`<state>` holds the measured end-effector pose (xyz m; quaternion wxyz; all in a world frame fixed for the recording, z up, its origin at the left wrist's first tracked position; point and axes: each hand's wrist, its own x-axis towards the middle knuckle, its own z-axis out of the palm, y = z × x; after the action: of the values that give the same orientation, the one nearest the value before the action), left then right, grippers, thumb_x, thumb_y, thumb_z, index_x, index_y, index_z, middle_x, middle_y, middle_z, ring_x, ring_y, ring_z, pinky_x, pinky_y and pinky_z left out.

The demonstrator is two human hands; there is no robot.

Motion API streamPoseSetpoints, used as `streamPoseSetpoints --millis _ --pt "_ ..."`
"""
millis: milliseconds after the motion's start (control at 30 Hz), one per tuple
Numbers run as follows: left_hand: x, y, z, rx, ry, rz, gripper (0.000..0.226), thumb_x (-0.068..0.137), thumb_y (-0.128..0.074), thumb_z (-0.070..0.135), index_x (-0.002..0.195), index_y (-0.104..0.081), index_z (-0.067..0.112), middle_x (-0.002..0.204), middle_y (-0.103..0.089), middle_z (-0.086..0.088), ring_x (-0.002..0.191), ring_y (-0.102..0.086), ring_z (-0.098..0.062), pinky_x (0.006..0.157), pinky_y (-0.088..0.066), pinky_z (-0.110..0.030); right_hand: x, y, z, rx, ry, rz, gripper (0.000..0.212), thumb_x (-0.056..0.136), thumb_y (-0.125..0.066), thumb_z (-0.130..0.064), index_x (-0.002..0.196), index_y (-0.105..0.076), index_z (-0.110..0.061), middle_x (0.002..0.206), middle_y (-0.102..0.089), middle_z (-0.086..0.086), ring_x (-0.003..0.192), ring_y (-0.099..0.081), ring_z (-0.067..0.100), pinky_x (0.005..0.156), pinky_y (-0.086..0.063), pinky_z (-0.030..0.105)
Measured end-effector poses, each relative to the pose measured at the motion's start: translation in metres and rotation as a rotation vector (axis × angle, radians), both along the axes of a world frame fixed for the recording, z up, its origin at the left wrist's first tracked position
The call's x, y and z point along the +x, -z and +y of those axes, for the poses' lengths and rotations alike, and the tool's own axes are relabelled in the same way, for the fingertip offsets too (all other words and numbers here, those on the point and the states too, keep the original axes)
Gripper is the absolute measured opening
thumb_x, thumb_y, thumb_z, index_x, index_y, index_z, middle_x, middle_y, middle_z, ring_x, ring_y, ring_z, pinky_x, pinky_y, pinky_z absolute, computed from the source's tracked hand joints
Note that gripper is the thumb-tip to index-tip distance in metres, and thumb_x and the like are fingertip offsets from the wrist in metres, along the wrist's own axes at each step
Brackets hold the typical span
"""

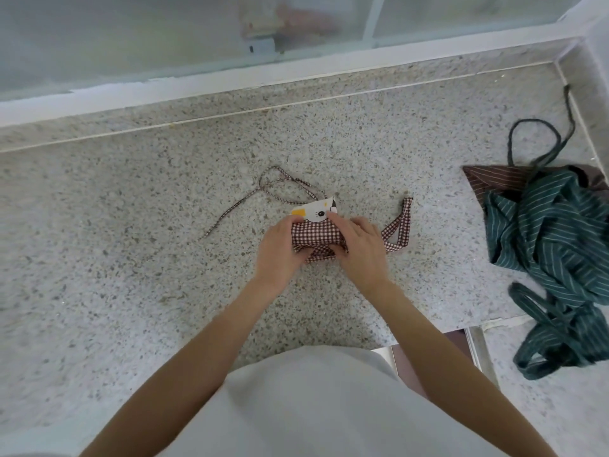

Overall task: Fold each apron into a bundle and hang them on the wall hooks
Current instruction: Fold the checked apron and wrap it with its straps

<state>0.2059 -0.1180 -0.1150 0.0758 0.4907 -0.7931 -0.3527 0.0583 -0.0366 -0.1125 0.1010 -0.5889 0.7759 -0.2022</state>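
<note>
A: Position of the checked apron (317,234)?

B: Mid-counter, rolled into a tight bundle on the speckled countertop (131,225). Thin tie (263,189) trails far-left; wide strap (400,225) loops out right.

A: Grip?

B: Left hand (280,249) curls round the bundle's left end; right hand (359,247) clasps the right end, fingers bent over the cloth.

A: Others?

B: Green striped apron (553,239) lies crumpled at far right, partly over a brown striped apron (487,179).

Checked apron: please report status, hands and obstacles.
Left hand and right hand grip checked apron, rolled on counter. Striped aprons wait right. Nothing blocking.
</note>
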Motion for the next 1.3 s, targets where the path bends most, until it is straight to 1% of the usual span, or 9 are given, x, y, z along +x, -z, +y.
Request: streamPoseSetpoints --millis 133,233,367,533,700,800,1000,1133,1300 --pt "0.004 0.007 0.009 -0.165 0.055 0.024 0.039 0.077 -0.074 0.025 0.113 -0.062 0.018 0.110 -0.055 -0.004 0.097 -0.055 -0.021 0.076 -0.052 -0.034 0.004 0.011 0.016 -0.169 0.017 0.258 0.031 0.074 -0.076 -0.013 0.103 -0.066 -0.013 0.093 -0.068 0.002 0.100 -0.047 0.023 0.084 -0.041 0.037" --pt "0.005 0.015 0.013 -0.235 0.170 0.046 0.033 0.072 -0.077 0.020 0.102 -0.065 0.013 0.124 -0.053 -0.005 0.110 -0.053 -0.023 0.088 -0.047 -0.037 0.000 0.017 0.028 -0.112 0.035 0.231 0.029 0.071 -0.077 -0.014 0.096 -0.064 -0.011 0.101 -0.061 0.009 0.101 -0.046 0.026 0.083 -0.045 0.040" --pt "0.008 0.020 0.017 -0.083 0.249 0.100 0.029 0.080 -0.070 0.020 0.107 -0.061 0.017 0.112 -0.065 0.002 0.098 -0.061 -0.019 0.084 -0.047 -0.031 -0.013 0.026 0.039 -0.056 -0.114 0.151 0.034 0.079 -0.068 -0.036 0.105 -0.057 -0.015 0.125 -0.057 0.004 0.122 -0.045 0.024 0.099 -0.034 0.039" --pt "0.010 0.023 0.010 0.071 0.192 0.115 0.028 0.083 -0.068 0.015 0.109 -0.064 0.021 0.097 -0.070 0.004 0.076 -0.061 -0.009 0.065 -0.042 -0.012 -0.026 0.027 0.036 0.098 -0.149 0.000 0.039 0.075 -0.075 -0.029 0.111 -0.063 -0.018 0.114 -0.066 -0.001 0.113 -0.057 0.023 0.100 -0.037 0.039" --pt "0.007 -0.012 -0.005 0.428 -0.227 0.480 0.014 0.089 -0.058 0.026 0.103 -0.062 0.024 0.098 -0.064 0.014 0.093 -0.063 -0.006 0.074 -0.049 -0.010 -0.026 -0.014 0.012 0.112 0.064 -0.436 0.021 0.085 -0.067 -0.024 0.099 -0.065 -0.009 0.086 -0.067 -0.003 0.072 -0.060 0.012 0.062 -0.045 0.023" --pt "0.002 -0.041 -0.016 0.728 -0.349 0.768 0.026 0.101 -0.032 0.025 0.110 -0.056 0.024 0.108 -0.064 0.004 0.097 -0.062 -0.006 0.088 -0.049 -0.020 -0.024 -0.053 -0.006 0.161 0.205 -0.796 0.017 0.089 -0.061 -0.024 0.093 -0.065 -0.008 0.082 -0.068 -0.002 0.068 -0.062 0.003 0.061 -0.047 0.016" --pt "0.002 -0.066 -0.006 0.740 -0.039 0.595 0.025 0.091 -0.053 0.003 0.111 -0.062 0.016 0.100 -0.070 -0.002 0.091 -0.067 -0.007 0.079 -0.050 -0.014 -0.025 -0.086 -0.012 0.103 0.457 -1.319 0.014 0.090 -0.060 -0.019 0.093 -0.068 -0.009 0.088 -0.072 0.005 0.082 -0.068 0.016 0.075 -0.052 0.027" --pt "0.011 -0.069 0.008 0.538 -0.141 0.587 0.014 0.088 -0.061 0.011 0.098 -0.069 0.017 0.087 -0.072 0.000 0.075 -0.069 -0.011 0.073 -0.052 -0.019 -0.026 -0.084 -0.001 0.007 0.566 -1.151 0.015 0.089 -0.062 -0.022 0.091 -0.066 -0.007 0.078 -0.070 0.006 0.072 -0.067 0.018 0.075 -0.053 0.035" --pt "0.036 -0.068 0.010 0.209 0.049 0.290 0.012 0.086 -0.065 0.030 0.096 -0.071 0.033 0.081 -0.072 0.008 0.069 -0.065 -0.018 0.068 -0.052 -0.035 -0.031 -0.084 0.012 -0.028 0.394 -0.138 0.023 0.092 -0.057 -0.028 0.083 -0.052 -0.007 0.068 -0.055 0.005 0.060 -0.049 0.024 0.055 -0.029 0.030"
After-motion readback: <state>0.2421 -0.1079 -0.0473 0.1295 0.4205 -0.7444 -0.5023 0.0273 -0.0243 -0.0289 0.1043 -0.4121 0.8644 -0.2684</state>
